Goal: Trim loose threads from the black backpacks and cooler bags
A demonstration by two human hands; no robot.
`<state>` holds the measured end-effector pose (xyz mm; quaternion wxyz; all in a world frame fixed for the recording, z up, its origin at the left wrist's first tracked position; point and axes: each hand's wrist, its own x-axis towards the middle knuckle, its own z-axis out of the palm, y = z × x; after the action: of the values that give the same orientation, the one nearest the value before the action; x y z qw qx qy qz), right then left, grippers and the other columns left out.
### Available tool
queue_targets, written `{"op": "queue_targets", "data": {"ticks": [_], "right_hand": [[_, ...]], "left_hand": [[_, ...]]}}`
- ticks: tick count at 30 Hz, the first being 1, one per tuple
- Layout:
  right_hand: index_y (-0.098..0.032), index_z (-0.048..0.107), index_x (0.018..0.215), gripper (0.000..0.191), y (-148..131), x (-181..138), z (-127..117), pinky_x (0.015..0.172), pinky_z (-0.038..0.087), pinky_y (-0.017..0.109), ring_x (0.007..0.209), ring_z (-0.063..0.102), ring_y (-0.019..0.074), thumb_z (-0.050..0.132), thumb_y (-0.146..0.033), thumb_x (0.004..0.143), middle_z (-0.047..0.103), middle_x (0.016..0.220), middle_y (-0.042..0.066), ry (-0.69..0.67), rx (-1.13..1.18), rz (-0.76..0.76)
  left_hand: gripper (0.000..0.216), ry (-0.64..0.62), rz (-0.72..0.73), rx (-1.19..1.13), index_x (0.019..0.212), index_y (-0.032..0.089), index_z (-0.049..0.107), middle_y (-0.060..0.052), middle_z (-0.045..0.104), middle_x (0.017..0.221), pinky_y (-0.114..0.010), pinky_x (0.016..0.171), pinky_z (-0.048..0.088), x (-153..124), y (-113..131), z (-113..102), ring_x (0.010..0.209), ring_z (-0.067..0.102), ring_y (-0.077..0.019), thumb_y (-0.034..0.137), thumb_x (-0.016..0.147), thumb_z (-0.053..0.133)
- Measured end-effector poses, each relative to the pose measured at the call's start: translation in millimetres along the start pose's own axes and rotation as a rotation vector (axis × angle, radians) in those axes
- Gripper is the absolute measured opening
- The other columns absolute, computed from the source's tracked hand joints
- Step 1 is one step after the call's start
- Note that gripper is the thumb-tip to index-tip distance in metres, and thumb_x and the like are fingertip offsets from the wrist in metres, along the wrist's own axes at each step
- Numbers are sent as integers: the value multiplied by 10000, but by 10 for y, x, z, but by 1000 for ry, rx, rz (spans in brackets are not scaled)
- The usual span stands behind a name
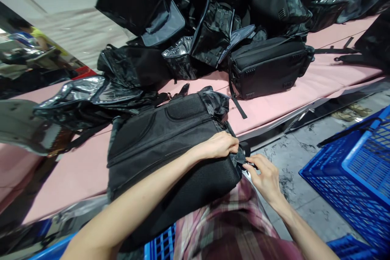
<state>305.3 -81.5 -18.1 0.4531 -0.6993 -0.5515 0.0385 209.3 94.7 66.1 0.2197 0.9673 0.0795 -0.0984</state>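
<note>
A black backpack [183, 130] lies on its side in front of me, partly over the pink table edge, its padded panel facing up. My left hand [224, 145] reaches across it and is closed on the camouflage fabric at its right end. Just beside it, my right hand [263, 172] pinches at the same end with thumb and fingers together. What sits between those fingertips is too small to make out; it may be part of the bag's edge. The lower side of the backpack hangs in shadow by the plaid garment.
More black and camouflage bags [210, 36] are heaped along the far side of the pink table [274, 89]. An open silver-lined bag [88, 93] lies left, near a grey sewing machine [21, 126]. Blue baskets [344, 174] stand at right. Another person [39, 38] is at far left.
</note>
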Motion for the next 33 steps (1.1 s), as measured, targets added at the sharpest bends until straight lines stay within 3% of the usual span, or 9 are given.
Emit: {"op": "queue_targets", "data": {"ticks": [14,19,25,33], "right_hand": [[-189,639,835,122,9,77,-4,693,450,283,766,587,165,537,-256,847,650,793,49,-40,-60,-136],[-203,646,813,142,34,87,-17,690,456,289,744,592,164,525,-268,853,650,767,43,-45,-13,-90],[-186,639,899,161,-19,174,58,711,455,296,784,592,175,514,-280,860,648,844,61,29,-43,-17],[-193,647,864,155,-32,198,141,703,442,295,764,586,167,513,-271,861,649,816,55,47,-54,-62]], "left_hand": [[169,-14,-3,-6,655,157,518,-6,541,653,-206,656,340,-1,46,-10,655,472,-122,135,808,449],[199,27,17,-11,637,155,507,-7,512,635,-213,639,340,1,30,11,655,461,-125,137,819,431],[73,142,-125,-189,752,143,541,8,542,676,-195,615,363,22,-3,30,635,491,-101,100,750,482],[150,156,-216,-566,852,146,506,43,560,594,-186,562,398,3,-35,12,563,516,-87,119,705,499]]}}
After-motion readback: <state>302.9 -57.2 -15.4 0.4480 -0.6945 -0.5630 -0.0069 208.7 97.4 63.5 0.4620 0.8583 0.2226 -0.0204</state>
